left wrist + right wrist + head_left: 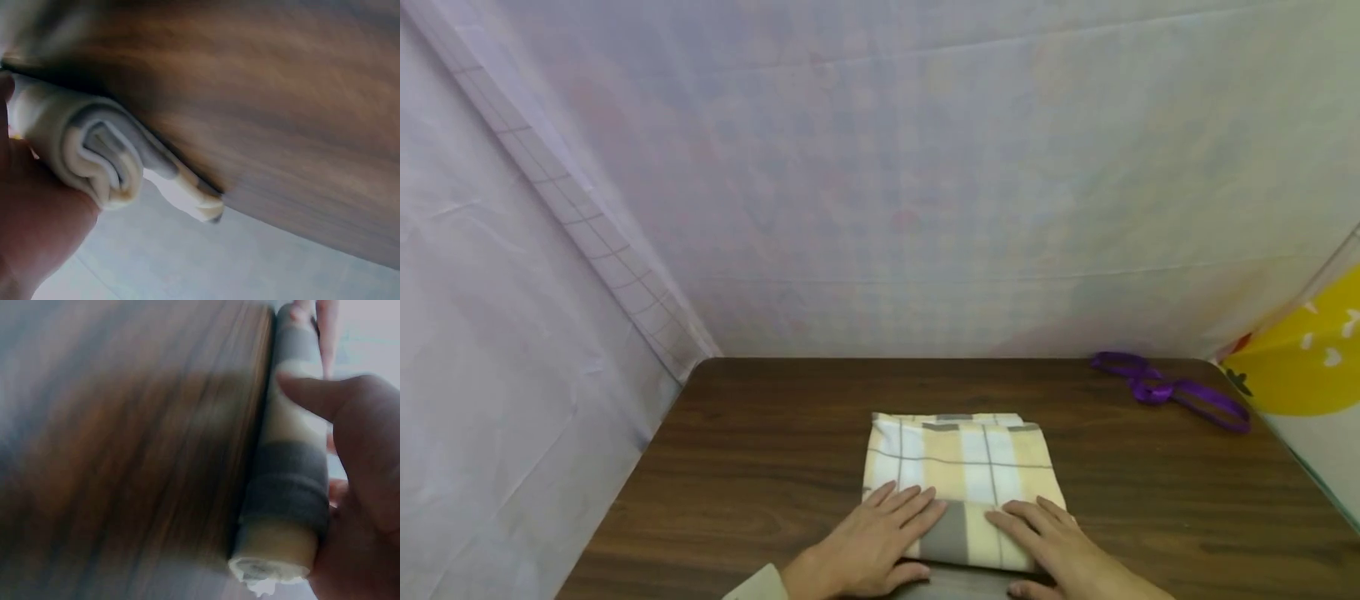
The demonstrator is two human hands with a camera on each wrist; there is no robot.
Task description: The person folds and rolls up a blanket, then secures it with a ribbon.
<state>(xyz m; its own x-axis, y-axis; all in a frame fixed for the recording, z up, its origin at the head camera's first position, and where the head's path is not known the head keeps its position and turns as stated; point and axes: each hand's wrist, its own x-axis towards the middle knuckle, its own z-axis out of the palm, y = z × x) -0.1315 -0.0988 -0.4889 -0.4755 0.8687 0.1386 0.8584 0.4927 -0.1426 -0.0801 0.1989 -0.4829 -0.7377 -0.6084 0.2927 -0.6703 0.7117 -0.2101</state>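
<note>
A plaid cloth (962, 458) in yellow, white and grey lies on the brown table, its near part wound into a roll (943, 537). My left hand (868, 537) rests across the left part of the roll with straight fingers. On the right part lies my right hand (1060, 546), fingers extended forward. The left wrist view shows the spiral end of the roll (103, 150) beside that palm, with a flat layer running out from it. In the right wrist view, the right thumb (331, 397) presses against the side of the roll (287, 481).
A purple ribbon (1150, 390) lies in loops near the back right corner of the wood-grain table (760, 467). Pale sheeting (887, 208) hangs behind the table and along the left. A yellow printed shape (1307, 358) shows beyond the right edge.
</note>
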